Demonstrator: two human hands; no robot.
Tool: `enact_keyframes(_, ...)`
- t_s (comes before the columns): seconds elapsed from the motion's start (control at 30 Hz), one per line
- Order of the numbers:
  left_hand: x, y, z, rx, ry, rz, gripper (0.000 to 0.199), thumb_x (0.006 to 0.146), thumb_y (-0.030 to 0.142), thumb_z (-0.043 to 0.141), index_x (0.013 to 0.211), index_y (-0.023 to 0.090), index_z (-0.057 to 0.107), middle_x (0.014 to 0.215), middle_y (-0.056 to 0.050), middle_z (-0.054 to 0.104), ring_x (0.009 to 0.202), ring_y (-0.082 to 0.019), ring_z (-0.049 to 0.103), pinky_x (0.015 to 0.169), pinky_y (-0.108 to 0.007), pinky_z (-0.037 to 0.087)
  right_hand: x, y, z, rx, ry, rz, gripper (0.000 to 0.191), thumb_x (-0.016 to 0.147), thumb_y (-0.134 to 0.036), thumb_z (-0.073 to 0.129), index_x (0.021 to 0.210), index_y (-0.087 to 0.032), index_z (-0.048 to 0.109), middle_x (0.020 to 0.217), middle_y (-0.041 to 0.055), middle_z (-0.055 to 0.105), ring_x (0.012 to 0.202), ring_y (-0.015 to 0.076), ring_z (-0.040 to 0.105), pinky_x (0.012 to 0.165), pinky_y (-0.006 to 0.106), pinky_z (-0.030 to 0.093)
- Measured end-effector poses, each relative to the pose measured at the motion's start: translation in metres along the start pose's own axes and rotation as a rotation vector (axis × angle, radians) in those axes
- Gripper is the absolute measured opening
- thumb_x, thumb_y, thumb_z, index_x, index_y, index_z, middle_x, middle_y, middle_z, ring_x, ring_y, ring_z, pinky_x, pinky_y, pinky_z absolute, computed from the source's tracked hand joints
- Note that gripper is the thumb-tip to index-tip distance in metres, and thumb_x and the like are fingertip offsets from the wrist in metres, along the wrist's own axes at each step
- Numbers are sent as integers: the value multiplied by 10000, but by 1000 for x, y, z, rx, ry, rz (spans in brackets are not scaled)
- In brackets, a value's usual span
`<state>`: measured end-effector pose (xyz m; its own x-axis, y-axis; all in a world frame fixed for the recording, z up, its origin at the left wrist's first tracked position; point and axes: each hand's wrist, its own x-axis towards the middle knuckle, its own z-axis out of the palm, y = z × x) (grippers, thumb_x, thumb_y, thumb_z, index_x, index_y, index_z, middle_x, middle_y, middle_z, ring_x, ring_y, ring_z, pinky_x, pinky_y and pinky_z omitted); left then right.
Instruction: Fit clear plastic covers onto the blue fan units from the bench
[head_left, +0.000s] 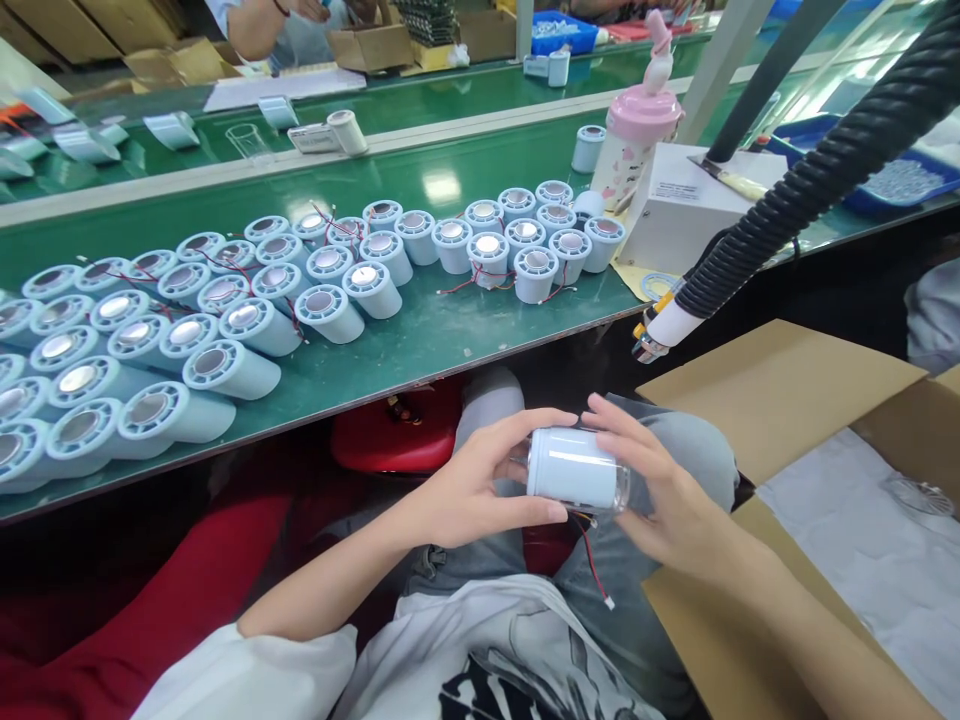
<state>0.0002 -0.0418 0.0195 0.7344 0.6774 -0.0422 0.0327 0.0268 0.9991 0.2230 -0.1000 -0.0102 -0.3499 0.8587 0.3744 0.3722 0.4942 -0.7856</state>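
Observation:
Over my lap, both hands hold a light blue cylindrical housing (pixel 574 468) lying on its side, with a clear plastic sleeve around it. My left hand (pixel 487 480) grips its left end, thumb below and fingers above. At the other end my right hand (pixel 660 480) has its fingers around the clear rim. A thin red and black wire (pixel 591 560) with a small white connector hangs beneath the housing. On the green bench (pixel 420 345) stand many similar blue cylinders (pixel 330 312), with silver discs in their tops and some loose wires.
A black corrugated hose (pixel 810 170) with a metal-tipped nozzle hangs at right, near my right hand. Below it sits an open cardboard box (pixel 787 400) with white lining. A pink cup (pixel 637 130) and a white box-shaped device (pixel 682 205) stand on the bench. A person (pixel 285 30) sits opposite.

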Motion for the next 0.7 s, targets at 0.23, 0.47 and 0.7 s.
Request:
enact_keyframes(0.23, 2, -1, -5, -38, -60, -12, 751, 686, 281, 797, 1363, 263, 472, 1386, -96, 506, 1197, -270, 550, 963, -358, 505, 0, -6, -3, 499, -28, 376, 586, 810, -179, 717, 1309, -367, 476, 1295, 47, 581, 1116, 250, 609, 876, 378, 564)
enact_keyframes(0.47, -2, -4, -8, -127, -110, -52, 787, 745, 163, 741, 1429, 314, 381, 1428, -84, 460, 1201, -241, 556, 1023, -384, 471, -1, -6, -1, 905, -106, 587, 596, 848, -252, 697, 1374, -373, 444, 1096, 25, 677, 888, 169, 672, 714, 249, 556)
enact_keyframes(0.7, -3, -21, -10, -335, -152, -177, 821, 741, 129, 739, 1441, 312, 350, 1377, -80, 521, 1199, -238, 558, 986, -359, 484, 0, -2, 3, 775, -87, 710, 499, 816, -252, 715, 1288, -315, 567, 840, -5, 703, 676, 144, 633, 685, 271, 540)
